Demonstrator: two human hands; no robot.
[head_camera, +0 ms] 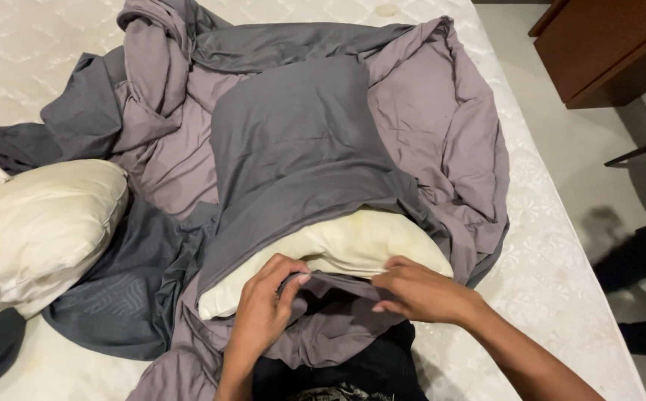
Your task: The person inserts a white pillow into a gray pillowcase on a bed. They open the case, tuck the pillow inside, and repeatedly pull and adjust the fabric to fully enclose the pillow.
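Observation:
A cream pillow (352,241) lies partly inside a dark grey pillowcase (293,148) on the bed in front of me. My left hand (263,308) pinches the lower edge of the pillowcase opening, just under the pillow's bare end. To its right, my right hand (419,291) grips the same fabric edge beside the pillow. The pillow's far end is hidden inside the case.
A crumpled mauve sheet (442,119) and grey bedding spread over the white quilted mattress (553,260). A second bare cream pillow (40,226) lies at the left. A brown wooden cabinet (605,44) stands past the bed's right edge, on a pale floor.

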